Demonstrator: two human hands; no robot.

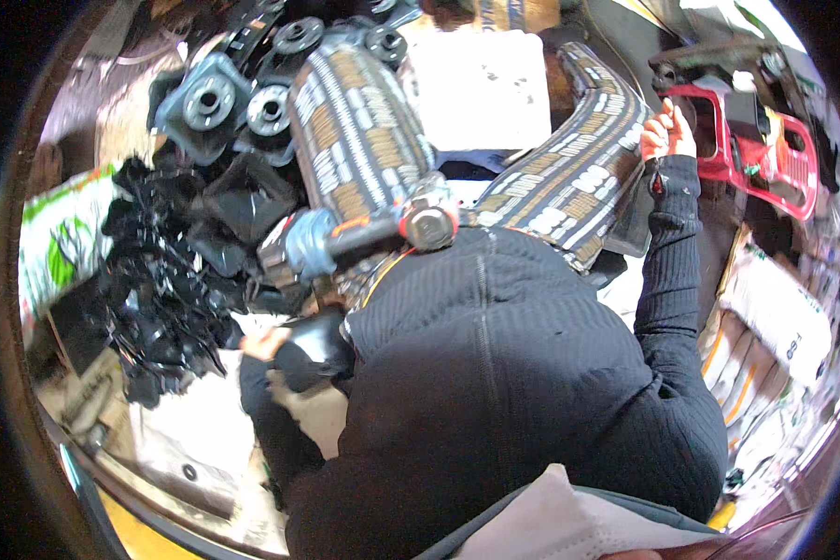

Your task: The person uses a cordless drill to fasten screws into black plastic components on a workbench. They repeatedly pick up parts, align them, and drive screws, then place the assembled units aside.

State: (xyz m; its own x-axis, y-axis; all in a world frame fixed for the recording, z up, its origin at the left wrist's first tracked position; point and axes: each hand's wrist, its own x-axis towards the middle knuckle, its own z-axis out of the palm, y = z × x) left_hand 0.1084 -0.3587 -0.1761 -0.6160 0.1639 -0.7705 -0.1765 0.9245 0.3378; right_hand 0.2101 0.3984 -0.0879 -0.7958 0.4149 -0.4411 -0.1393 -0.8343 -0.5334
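Observation:
My left hand, slightly blurred, is closed at the edge of a shiny black plastic part beside my left hip. At the upper right my right hand is raised with its fingers curled together. What they hold, if anything, is too small to tell. Just right of those fingers is a red plastic frame with large openings. A power drill with a blue-grey wrapped grip and orange trim shows above my lap, touched by neither hand.
A heap of glossy black parts lies at the left. Several dark square parts with round flanged centres stand at the far left. A white panel is beyond my knees. White printed sacks lie at the right, and a small black ring at the lower left.

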